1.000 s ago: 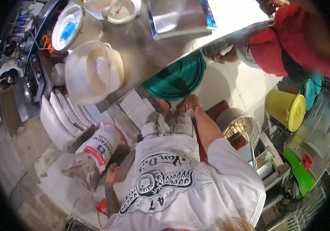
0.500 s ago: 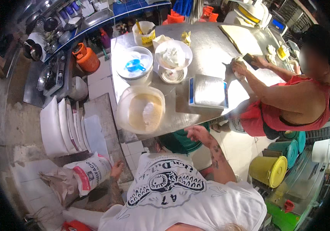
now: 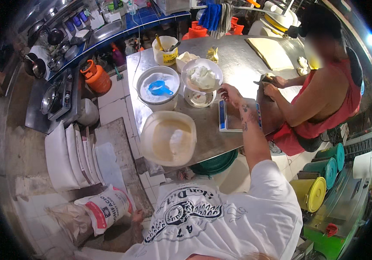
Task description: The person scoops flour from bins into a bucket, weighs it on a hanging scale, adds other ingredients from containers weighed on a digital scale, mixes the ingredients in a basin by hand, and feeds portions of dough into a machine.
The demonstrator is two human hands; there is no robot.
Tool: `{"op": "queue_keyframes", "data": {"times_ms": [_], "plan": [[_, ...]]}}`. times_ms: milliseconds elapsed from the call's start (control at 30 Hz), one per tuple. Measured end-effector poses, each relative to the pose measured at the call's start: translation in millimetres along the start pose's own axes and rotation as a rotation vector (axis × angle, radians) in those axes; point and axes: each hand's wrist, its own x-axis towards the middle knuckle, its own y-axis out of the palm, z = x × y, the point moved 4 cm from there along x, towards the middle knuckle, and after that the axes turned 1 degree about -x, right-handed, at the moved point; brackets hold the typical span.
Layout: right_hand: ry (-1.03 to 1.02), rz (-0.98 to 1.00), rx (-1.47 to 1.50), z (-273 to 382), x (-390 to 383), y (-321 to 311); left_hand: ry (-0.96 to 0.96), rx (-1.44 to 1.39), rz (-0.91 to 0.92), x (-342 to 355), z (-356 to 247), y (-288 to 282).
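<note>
At the lower edge, nearest my camera, I see the left hand (image 3: 137,215) low beside a white-and-red sack (image 3: 108,208); its fingers are too small and shaded for me to tell whether they grip anything. Past it, on the steel table (image 3: 233,54), a square tub (image 3: 147,143) of beige and white powder stands at the near corner. The right forearm passes over a digital scale (image 3: 226,123), and I have the right hand (image 3: 229,93) with bent fingers at the right rim of the white bowl (image 3: 186,77), which holds a pale mass; I can't tell whether they pinch it. Left of that bowl, a blue scoop (image 3: 160,88) lies in a bucket (image 3: 165,105) of white powder. Farther off, a co-worker in red (image 3: 320,97) stands at the table's right side.
</note>
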Motion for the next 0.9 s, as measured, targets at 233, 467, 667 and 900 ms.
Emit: {"op": "queue_keyframes", "data": {"times_ms": [233,467,667,900], "plan": [[0.122,0.084,0.023,-7.6,33.6,-4.5,0.206,-0.459,0.28,0.9,-23.6,-43.0],[0.176,0.195,0.273,-6.3,31.1,30.4,0.11,-0.133,0.037,-67.8,-57.3,-62.2],[0.084,0.306,0.411,1.5,26.8,21.7,0.022,-0.264,0.09,-86.3,-37.0,-68.3],[-0.084,0.055,0.511,32.7,-78.2,22.0,0.405,-0.389,0.281,-164.9,-239.7,-71.4]]}}
